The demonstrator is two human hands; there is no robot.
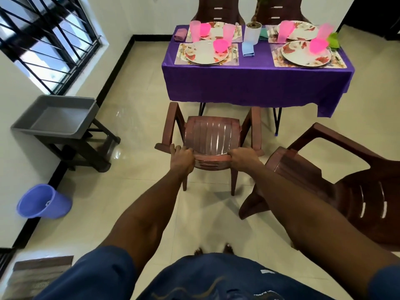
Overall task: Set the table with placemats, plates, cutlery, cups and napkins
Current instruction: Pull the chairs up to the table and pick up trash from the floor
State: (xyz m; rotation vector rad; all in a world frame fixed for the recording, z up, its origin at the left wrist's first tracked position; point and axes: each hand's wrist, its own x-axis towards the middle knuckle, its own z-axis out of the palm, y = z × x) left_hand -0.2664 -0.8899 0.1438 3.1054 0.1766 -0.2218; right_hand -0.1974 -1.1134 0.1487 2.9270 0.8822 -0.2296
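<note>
You look down at a table [255, 83] under a purple cloth, laid for four. Count four floral placemats [180, 56], each with one flowered plate [201, 54] on it. Pink tumblers [195, 30] number four, all at the far side of the table: two by the far left plate, two towards the far right. Pink bowls [221, 45] number three that you can make out, one on each near plate and one on the far left plate. Four napkins [248, 49] lie on the cloth: a mauve one at the far left corner, a pale blue one between the two near settings, a teal one behind the white pot, and a green one at the far right edge. Cutlery [234, 51] shows beside the near left plate, too small to count. One white plant pot [252, 32] stands at the middle of the table.

Four brown plastic chairs are in view: two behind the table, one [213, 135] before you and short of the table's near edge, and one [346, 182] at your right, turned sideways.

Both arms reach straight forward and down. Your left hand [181, 159] curls over the left end of the near chair's top rail, and your right hand [243, 159] curls over its right end; both hands hold the rail.

A grey tub [56, 115] sits on a dark stand by the wall, and a purple bucket [43, 204] stands on the floor below it.
</note>
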